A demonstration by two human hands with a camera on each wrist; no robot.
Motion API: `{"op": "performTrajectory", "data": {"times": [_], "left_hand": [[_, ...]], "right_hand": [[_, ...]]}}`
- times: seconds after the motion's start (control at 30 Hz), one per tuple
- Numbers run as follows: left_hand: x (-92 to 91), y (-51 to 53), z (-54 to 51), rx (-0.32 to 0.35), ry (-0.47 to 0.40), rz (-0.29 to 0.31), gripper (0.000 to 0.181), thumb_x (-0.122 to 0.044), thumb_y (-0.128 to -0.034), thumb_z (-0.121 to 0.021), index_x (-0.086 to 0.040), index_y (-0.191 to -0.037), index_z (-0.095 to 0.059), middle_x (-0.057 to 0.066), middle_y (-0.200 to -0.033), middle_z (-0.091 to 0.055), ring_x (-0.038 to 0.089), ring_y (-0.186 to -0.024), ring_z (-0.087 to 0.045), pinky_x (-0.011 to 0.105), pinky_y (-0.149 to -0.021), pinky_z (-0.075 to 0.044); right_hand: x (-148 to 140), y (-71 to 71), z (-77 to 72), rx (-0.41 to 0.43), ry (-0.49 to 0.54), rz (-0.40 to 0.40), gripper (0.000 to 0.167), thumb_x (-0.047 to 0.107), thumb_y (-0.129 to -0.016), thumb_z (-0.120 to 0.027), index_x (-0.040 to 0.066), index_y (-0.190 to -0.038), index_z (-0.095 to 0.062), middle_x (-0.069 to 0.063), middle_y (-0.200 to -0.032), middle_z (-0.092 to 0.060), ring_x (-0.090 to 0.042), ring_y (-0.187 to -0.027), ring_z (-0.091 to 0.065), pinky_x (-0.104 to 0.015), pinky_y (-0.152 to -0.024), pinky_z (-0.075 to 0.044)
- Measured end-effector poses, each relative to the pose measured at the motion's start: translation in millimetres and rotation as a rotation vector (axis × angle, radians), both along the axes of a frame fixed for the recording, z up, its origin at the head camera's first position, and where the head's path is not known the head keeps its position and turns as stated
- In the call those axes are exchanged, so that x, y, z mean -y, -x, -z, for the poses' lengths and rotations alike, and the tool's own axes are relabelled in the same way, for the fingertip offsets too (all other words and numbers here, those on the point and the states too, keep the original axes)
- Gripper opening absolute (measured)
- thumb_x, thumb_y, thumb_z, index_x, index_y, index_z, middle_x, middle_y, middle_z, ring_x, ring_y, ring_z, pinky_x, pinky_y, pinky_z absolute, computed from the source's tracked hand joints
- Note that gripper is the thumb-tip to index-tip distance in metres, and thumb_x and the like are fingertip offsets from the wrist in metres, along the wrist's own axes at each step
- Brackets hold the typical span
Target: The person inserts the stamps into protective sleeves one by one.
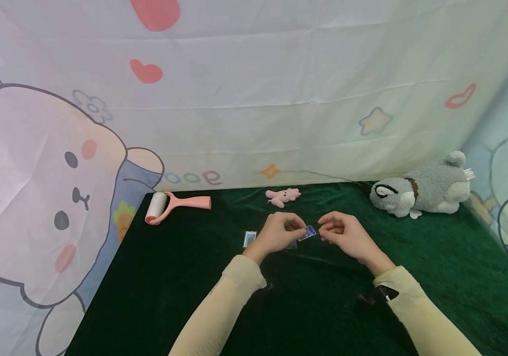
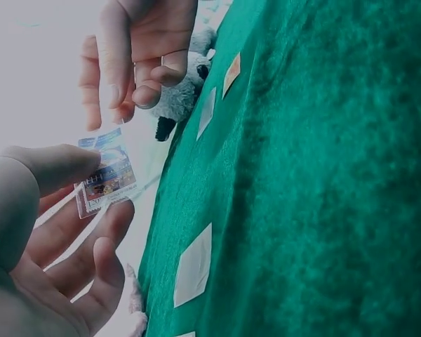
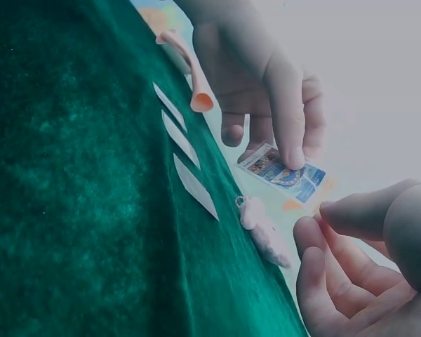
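My left hand (image 1: 277, 232) pinches a small blue postage stamp (image 1: 309, 232) between thumb and fingers. In the left wrist view a clear sleeve (image 2: 84, 205) shows around its edges. Just right of the stamp is my right hand (image 1: 346, 236), fingers loosely bent, thumb and forefinger tips close to the stamp's corner; the head view leaves a small gap there. Another stamp (image 1: 250, 239) lies on the cloth left of my left hand. A flat, clear-looking piece (image 1: 292, 244) lies partly hidden beneath that hand.
Dark green cloth (image 1: 183, 287) covers the table. A pink-handled lint roller (image 1: 187, 201) lies at the back left, a small pink plush (image 1: 283, 197) behind my hands, and a grey plush toy (image 1: 432, 188) at the back right. A printed curtain (image 1: 254, 99) hangs behind.
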State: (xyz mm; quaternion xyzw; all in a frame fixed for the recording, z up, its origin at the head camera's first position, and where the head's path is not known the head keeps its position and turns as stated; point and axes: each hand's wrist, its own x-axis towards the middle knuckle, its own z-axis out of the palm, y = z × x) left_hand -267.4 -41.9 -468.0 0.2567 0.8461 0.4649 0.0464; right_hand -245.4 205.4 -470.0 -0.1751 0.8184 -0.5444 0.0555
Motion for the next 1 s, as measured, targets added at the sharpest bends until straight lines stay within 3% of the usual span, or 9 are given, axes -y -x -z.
{"op": "performTrajectory", "data": {"times": [0.17, 0.33, 0.4, 0.53, 0.8, 1.0], "left_hand": [[-2.4, 0.6, 0.2, 0.014, -0.011, -0.008, 0.008, -0.021, -0.0999, -0.075, -0.014, -0.103, -0.078, -0.005, -0.093, -0.074, 0.011, -0.080, -0.066, 0.025, -0.074, -0.056], [-6.3, 1.3, 0.1, 0.045, -0.015, -0.030, 0.007, -0.019, -0.0986, -0.076, -0.013, -0.102, -0.078, -0.003, -0.092, -0.074, 0.012, -0.080, -0.066, 0.026, -0.073, -0.055], [-7.8, 1.0, 0.6, 0.059, -0.010, -0.045, 0.006, -0.018, -0.0979, -0.076, -0.013, -0.102, -0.077, -0.003, -0.093, -0.074, 0.012, -0.080, -0.066, 0.026, -0.073, -0.054], [-10.1, -0.1, 0.8, 0.080, 0.010, -0.070, 0.007, -0.019, -0.0977, -0.077, -0.013, -0.102, -0.078, -0.003, -0.093, -0.075, 0.010, -0.080, -0.066, 0.026, -0.073, -0.054], [-17.6, 2.0, 5.4, 0.099, 0.044, -0.120, 0.006, -0.015, -0.0940, -0.081, -0.012, -0.097, -0.078, -0.004, -0.085, -0.074, 0.008, -0.070, -0.066, 0.024, -0.064, -0.053], [-25.7, 3.0, 8.8, 0.128, 0.055, -0.166, 0.007, -0.016, -0.0928, -0.082, -0.012, -0.092, -0.077, -0.004, -0.080, -0.073, 0.009, -0.069, -0.066, 0.025, -0.065, -0.053]], "right_hand": [[-4, -1.2, -0.6, 0.003, -0.001, 0.003, 0.029, 0.009, -0.104, -0.066, -0.005, -0.129, -0.061, -0.025, -0.110, -0.071, -0.026, -0.090, -0.072, -0.030, -0.076, -0.059], [-9, -3.6, -0.8, 0.020, -0.016, 0.030, 0.030, 0.013, -0.104, -0.067, -0.004, -0.129, -0.062, -0.024, -0.109, -0.072, -0.034, -0.091, -0.072, -0.033, -0.061, -0.056], [-12, -4.4, 0.3, 0.025, -0.020, 0.037, 0.031, 0.013, -0.104, -0.067, -0.004, -0.129, -0.062, -0.024, -0.109, -0.072, -0.034, -0.091, -0.072, -0.033, -0.061, -0.057], [-19, -4.8, 3.7, 0.025, -0.016, 0.046, 0.031, 0.012, -0.104, -0.066, -0.005, -0.130, -0.061, -0.025, -0.111, -0.072, -0.029, -0.092, -0.073, -0.038, -0.076, -0.061], [-29, -6.1, 6.5, 0.036, -0.020, 0.055, 0.032, 0.013, -0.105, -0.066, -0.005, -0.131, -0.060, -0.024, -0.112, -0.071, -0.026, -0.093, -0.072, -0.036, -0.076, -0.061], [-34, -6.1, 7.5, 0.040, -0.020, 0.053, 0.032, 0.012, -0.105, -0.065, -0.004, -0.132, -0.059, -0.022, -0.113, -0.071, -0.025, -0.094, -0.072, -0.036, -0.077, -0.060]]}}
